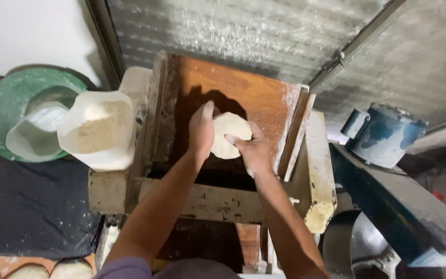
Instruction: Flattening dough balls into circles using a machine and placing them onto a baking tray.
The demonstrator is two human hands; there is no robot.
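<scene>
1. At the far left edge of the head view, a round green lid point(6, 103) leans beside the wall, with a translucent plastic tub point(32, 132) resting in front of it.
2. Just to the right, a white scoop-shaped container point(104, 132) holds pale flour and sits against the left side of the wooden machine frame point(130, 191).
3. Below these, a dark cloth point(27, 206) dusted with flour covers the surface, and two pale dough rounds point(52, 269) peek in at the bottom edge.
4. Reaching up the middle, the left hand point(201, 129) lies with its fingers held together and nearly straight, pressed along the left rim of a flat dough disc point(228, 133); it is not curled around it.
5. That dough disc is a pale, round piece lying on the sloping reddish-brown wooden board point(243, 93) of the machine, roughly at its centre, between the two hands.
6. On the disc's right side, the right hand point(254, 150) is loosely curled, its thumb and fingertips resting on the lower right edge of the dough; whether it pinches the rim or only touches it I cannot tell.
7. Right of the board, a flour-caked side rail point(316, 170) frames the machine.
8. Farthest right, a blue-grey motor housing point(385, 134) sits on a dark blue beam point(403, 217), with a metal bowl point(367, 248) below it.
</scene>
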